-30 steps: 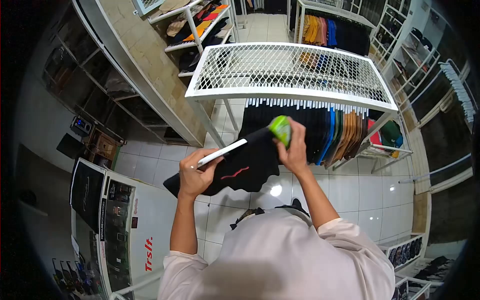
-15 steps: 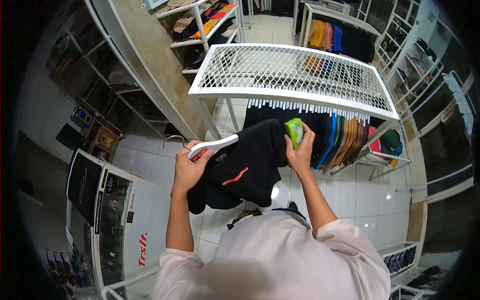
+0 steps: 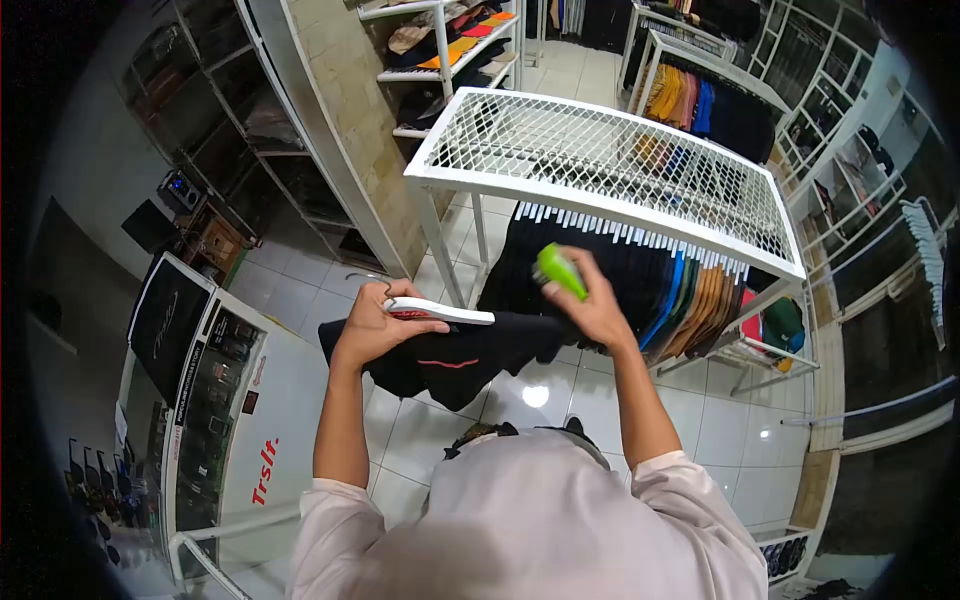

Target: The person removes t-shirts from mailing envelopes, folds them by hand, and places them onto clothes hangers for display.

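My left hand [image 3: 378, 325] is closed around the white hanger [image 3: 440, 311] near its metal hook. A black garment [image 3: 465, 355] with a thin red line on it hangs from the hanger, between my two hands. My right hand [image 3: 598, 308] grips a bright green object [image 3: 560, 268], slightly blurred, just above the right part of the garment. What this object is I cannot tell.
Ahead stands a white rack with a mesh top [image 3: 600, 150], dark and coloured clothes [image 3: 590, 270] hanging under it. At the left is a white counter [image 3: 270, 420] with red lettering. Shelves with caps [image 3: 455, 45] are behind. Floor tiles [image 3: 535, 395] show below the garment.
The garment has tilted and swung up, so its front looks foreshortened. My right hand has moved a little left with the green object, which is now tipped. The view has shifted.
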A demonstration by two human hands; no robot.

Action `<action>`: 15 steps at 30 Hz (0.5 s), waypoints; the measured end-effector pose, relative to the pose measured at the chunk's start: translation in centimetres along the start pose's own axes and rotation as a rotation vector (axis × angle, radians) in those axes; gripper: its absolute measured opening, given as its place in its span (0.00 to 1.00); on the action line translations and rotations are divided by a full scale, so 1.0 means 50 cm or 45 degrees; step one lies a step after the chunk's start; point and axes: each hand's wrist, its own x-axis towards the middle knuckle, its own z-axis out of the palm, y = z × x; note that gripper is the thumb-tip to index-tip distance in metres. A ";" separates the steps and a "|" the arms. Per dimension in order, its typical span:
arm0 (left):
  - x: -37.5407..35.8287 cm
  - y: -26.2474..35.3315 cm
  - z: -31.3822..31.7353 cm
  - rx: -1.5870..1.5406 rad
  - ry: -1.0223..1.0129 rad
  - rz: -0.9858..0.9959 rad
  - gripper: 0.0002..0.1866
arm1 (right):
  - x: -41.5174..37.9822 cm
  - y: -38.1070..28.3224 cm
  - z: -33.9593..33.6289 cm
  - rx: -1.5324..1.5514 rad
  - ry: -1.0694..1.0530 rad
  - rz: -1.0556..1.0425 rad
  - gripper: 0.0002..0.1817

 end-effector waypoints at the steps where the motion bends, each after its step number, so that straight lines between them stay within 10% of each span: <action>1: 0.009 0.014 -0.004 0.027 -0.036 0.026 0.16 | 0.007 -0.021 0.010 0.012 -0.242 -0.013 0.38; 3: 0.031 -0.002 -0.017 -0.012 -0.019 0.086 0.18 | 0.019 -0.057 0.024 0.171 -0.754 -0.001 0.42; 6: 0.043 -0.003 -0.045 0.087 -0.012 0.170 0.19 | -0.002 -0.062 0.066 0.266 -0.753 0.199 0.40; 9: 0.044 -0.025 -0.009 0.552 0.766 0.568 0.37 | -0.026 -0.054 0.139 0.415 -0.409 0.161 0.37; 11: 0.049 -0.125 0.035 -0.009 0.882 0.064 0.38 | -0.035 -0.046 0.189 0.309 -0.345 0.200 0.41; 15: 0.008 -0.135 0.126 -0.285 0.806 -0.046 0.34 | -0.078 -0.047 0.290 0.395 -0.261 0.196 0.36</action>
